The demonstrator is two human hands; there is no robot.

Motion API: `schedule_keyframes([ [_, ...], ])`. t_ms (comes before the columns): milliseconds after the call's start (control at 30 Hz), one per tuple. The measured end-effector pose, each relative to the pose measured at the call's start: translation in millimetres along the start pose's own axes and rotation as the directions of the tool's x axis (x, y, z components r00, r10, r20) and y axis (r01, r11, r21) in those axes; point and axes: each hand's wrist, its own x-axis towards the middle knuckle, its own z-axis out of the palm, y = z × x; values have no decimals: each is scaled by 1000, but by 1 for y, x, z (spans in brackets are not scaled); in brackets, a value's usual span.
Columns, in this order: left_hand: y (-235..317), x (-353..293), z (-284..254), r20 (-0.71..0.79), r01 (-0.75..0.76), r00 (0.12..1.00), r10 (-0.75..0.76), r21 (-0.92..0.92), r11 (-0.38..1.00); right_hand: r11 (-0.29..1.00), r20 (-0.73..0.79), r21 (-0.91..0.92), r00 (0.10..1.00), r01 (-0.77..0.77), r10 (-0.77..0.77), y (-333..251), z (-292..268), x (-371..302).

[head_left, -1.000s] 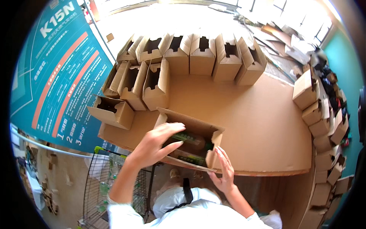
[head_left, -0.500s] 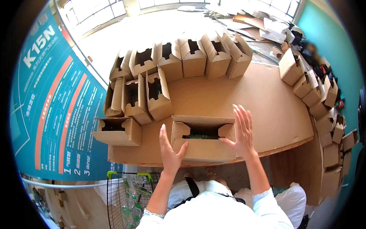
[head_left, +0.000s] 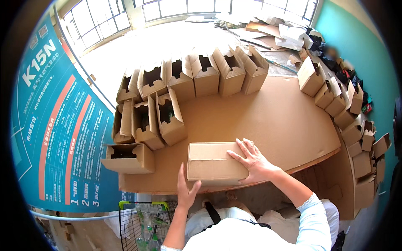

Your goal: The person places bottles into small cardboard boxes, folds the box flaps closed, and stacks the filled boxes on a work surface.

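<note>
A brown cardboard box (head_left: 209,167) lies at the front edge of the cardboard-covered table. A flat closed face with a seam across it is turned up. My right hand (head_left: 253,162) rests on the box's right end, fingers spread over the top. My left hand (head_left: 186,190) is beside the box's lower left corner, thumb and fingers apart; whether it touches the cardboard I cannot tell. Nearest on the left stands an open-topped box (head_left: 136,165).
Several open boxes (head_left: 205,77) stand in rows along the table's (head_left: 268,113) far and left sides. More boxes (head_left: 362,163) are heaped at the right. A wire basket (head_left: 130,226) with green bottles is below at the left, beside a blue printed banner (head_left: 58,138).
The box's opening, with something green inside, has given way to a closed top. My right hand has come down onto it; my left has dropped beside its corner.
</note>
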Motion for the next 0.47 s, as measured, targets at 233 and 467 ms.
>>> schedule_keyframes([
  [233,-46,-49,38,497,656,754,-429,-536,532,999,-93,33,995,-35,38,-5,4,6],
  [467,-79,13,89,411,610,789,-456,-606,510,989,-235,26,960,-148,150,31,15,44],
])
